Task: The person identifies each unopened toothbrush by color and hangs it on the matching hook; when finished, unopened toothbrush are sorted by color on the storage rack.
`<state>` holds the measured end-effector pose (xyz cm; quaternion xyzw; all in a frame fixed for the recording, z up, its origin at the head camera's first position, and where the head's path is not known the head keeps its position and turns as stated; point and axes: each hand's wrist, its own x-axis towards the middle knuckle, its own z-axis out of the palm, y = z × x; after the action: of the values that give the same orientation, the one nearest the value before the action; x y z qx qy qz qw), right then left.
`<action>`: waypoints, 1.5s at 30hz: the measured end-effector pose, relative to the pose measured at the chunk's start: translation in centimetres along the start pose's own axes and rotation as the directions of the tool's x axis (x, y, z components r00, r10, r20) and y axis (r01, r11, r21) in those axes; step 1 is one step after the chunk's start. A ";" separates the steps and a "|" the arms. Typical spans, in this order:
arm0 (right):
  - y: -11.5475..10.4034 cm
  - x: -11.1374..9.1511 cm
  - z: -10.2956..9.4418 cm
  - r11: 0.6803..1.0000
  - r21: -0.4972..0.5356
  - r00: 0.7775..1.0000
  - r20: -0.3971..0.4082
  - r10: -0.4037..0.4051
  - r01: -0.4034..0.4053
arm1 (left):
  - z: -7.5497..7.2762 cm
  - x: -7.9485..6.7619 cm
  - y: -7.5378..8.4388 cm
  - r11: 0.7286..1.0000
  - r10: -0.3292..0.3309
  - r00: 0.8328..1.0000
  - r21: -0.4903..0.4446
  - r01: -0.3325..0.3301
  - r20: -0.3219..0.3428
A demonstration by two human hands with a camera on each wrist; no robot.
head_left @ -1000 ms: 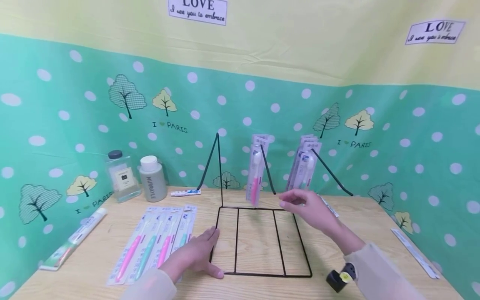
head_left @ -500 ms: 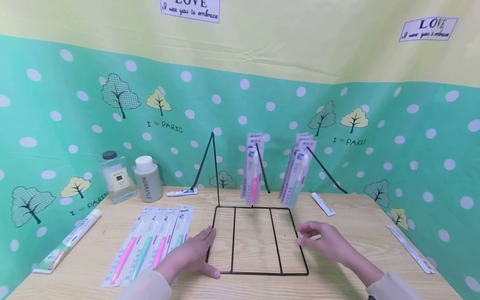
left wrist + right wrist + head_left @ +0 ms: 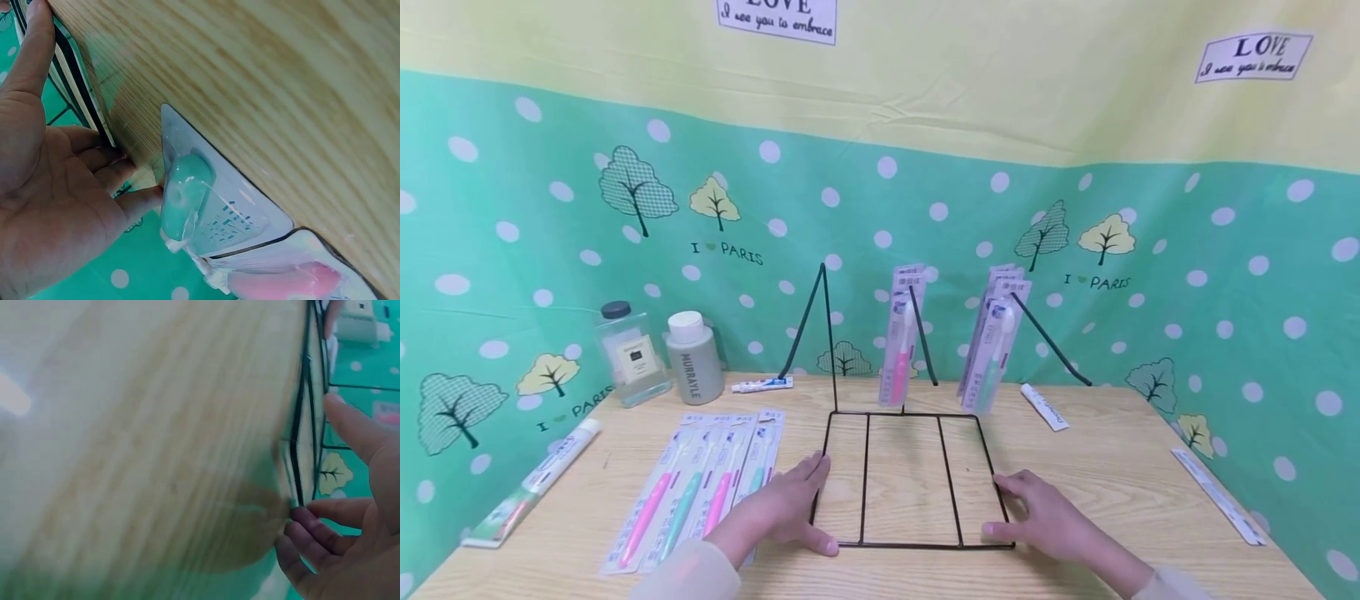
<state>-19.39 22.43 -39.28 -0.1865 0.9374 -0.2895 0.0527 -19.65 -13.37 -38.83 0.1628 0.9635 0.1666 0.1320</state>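
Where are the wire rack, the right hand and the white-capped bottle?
Wire rack (image 3: 904,414): head view, back bar of its base.
Right hand (image 3: 1048,518): head view, back of the hand.
White-capped bottle (image 3: 696,365): head view, middle of its grey body.

Wood-grain table (image 3: 1105,500), wire rack (image 3: 950,479), packaged toothbrushes (image 3: 697,492), bottles (image 3: 695,362), tubes (image 3: 535,483)

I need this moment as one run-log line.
left hand: rack, left edge; right hand: rack, right edge; middle hook, right hook: packaged toothbrushes; left hook: bare
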 end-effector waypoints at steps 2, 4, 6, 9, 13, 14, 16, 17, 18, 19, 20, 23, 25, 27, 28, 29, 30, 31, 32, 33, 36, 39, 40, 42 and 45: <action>0.0 0.0 0.3 1.000 -0.026 1.000 -0.008 0.000 0.000 | 0.0 0.0 0.0 1.000 0.003 1.000 0.002 -0.003 -0.001; 0.0 0.1 0.5 0.999 -0.051 1.000 -0.017 0.008 -0.009 | 0.0 0.1 -0.1 1.000 0.010 1.000 0.008 -0.010 -0.005; -0.1 0.2 0.7 0.997 -0.072 0.999 -0.022 0.027 -0.029 | 0.0 0.1 -0.1 1.000 0.016 1.000 0.012 -0.016 -0.006; -0.3 0.3 0.9 0.994 -0.084 0.997 -0.027 0.068 -0.070 | 0.0 0.1 0.0 1.000 0.016 1.000 0.012 -0.016 -0.004; -0.4 0.3 1.1 0.993 -0.081 0.996 -0.029 0.089 -0.091 | -0.1 0.0 0.0 1.000 0.006 1.000 0.009 -0.006 0.003; -0.4 0.3 1.1 0.992 -0.083 0.996 -0.033 0.087 -0.090 | -0.1 0.0 0.0 1.000 0.004 1.000 0.009 -0.004 0.005; -0.4 0.2 1.2 0.993 -0.088 0.996 -0.033 0.082 -0.084 | -0.1 0.0 0.0 1.000 0.002 1.000 0.005 -0.002 0.005; -0.3 0.2 1.2 0.992 -0.091 0.996 -0.037 0.079 -0.082 | -0.1 0.0 0.1 1.000 0.004 1.000 0.004 -0.004 0.003; -0.3 0.1 1.3 0.993 -0.091 0.996 -0.040 0.077 -0.081 | 0.0 0.0 0.1 1.000 0.007 1.000 0.003 -0.007 0.000; -0.3 0.1 1.3 0.993 -0.091 0.996 -0.041 0.078 -0.081 | 0.0 0.0 0.1 1.000 0.011 1.000 0.001 -0.011 -0.004; -0.3 0.1 1.3 0.993 -0.090 0.996 -0.039 0.078 -0.081 | 0.0 0.0 0.1 1.000 0.015 1.000 -0.002 -0.015 -0.007; -0.5 0.0 1.2 0.993 -0.088 0.997 -0.034 0.075 -0.078 | 0.2 0.0 0.0 0.999 0.032 0.999 -0.005 -0.032 -0.022; -0.7 0.0 1.2 0.993 -0.090 0.997 -0.025 0.070 -0.072 | 0.2 0.1 -0.2 0.999 0.036 0.999 -0.009 -0.036 -0.025; -0.8 0.1 1.2 0.992 -0.107 0.997 -0.023 0.069 -0.071 | 0.3 0.1 -0.3 0.999 0.036 0.999 -0.014 -0.036 -0.026; -0.9 0.1 1.3 0.990 -0.119 0.997 -0.025 0.073 -0.075 | 0.3 0.2 -0.3 0.999 0.034 0.999 -0.017 -0.034 -0.025; -1.0 0.2 1.4 0.988 -0.129 0.996 -0.028 0.081 -0.084 | 0.3 0.3 -0.4 0.999 0.032 0.999 -0.021 -0.033 -0.023; -1.1 0.2 1.5 0.985 -0.143 0.995 -0.035 0.094 -0.098 | 0.3 0.3 -0.4 0.999 0.033 0.999 -0.021 -0.033 -0.021; -1.3 0.3 1.6 0.981 -0.153 0.993 -0.039 0.112 -0.117 | 0.2 0.3 -0.4 0.999 0.032 0.999 -0.023 -0.032 -0.020; -1.4 0.3 1.7 0.977 -0.163 0.991 -0.043 0.130 -0.135 | 0.2 0.3 -0.4 0.999 0.030 0.999 -0.022 -0.031 -0.018; -1.6 0.4 1.8 0.973 -0.172 0.988 -0.046 0.145 -0.151 | 0.2 0.4 -0.5 0.999 0.030 0.999 -0.021 -0.030 -0.016; -1.9 0.6 2.0 0.964 -0.189 0.982 -0.057 0.178 -0.185 | 0.1 0.4 -0.5 1.000 0.025 1.000 -0.015 -0.025 -0.012; -2.2 0.6 2.2 0.960 -0.205 0.981 -0.063 0.182 -0.192 | 0.1 0.3 -0.5 1.000 0.018 1.000 -0.016 -0.019 -0.011; -2.3 0.6 2.3 0.959 -0.208 0.981 -0.067 0.183 -0.194 | 0.1 0.3 -0.5 1.000 0.019 1.000 -0.017 -0.019 -0.011; -2.4 0.6 2.3 0.957 -0.210 0.979 -0.074 0.189 -0.200 | 0.1 0.3 -0.5 1.000 0.023 1.000 -0.019 -0.023 -0.011; -2.5 0.5 2.3 0.956 -0.208 0.977 -0.080 0.196 -0.209 | 0.2 0.3 -0.6 0.999 0.035 0.999 -0.020 -0.035 -0.012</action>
<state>-18.60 19.12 -39.81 -0.0856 0.9785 -0.1845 0.0343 -20.05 -13.69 -39.33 0.1772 0.9596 0.1796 0.1249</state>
